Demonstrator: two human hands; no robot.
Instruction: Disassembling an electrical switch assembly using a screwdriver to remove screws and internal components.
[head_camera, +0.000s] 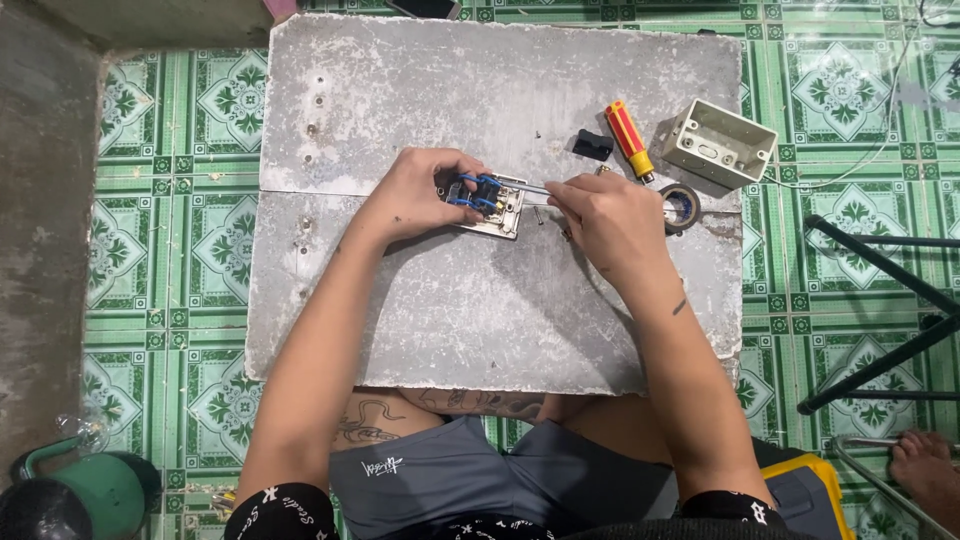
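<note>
My left hand (418, 194) grips a small white switch plate (503, 211) lying back side up on a grey board (480, 310). Short blue wires (478, 193) loop across the plate's back. My right hand (610, 225) holds a thin metal screwdriver (533, 187) whose tip reaches the plate near the blue wires. Both hands meet over the middle of the board.
On the board's right side lie a red and yellow screwdriver (628, 138), a small black part (592, 144), a white wall box (719, 143) and a roll of tape (682, 206). Green patterned tiles (170, 230) surround the board. A dark metal frame (880, 300) and another person's foot (925, 465) are at right.
</note>
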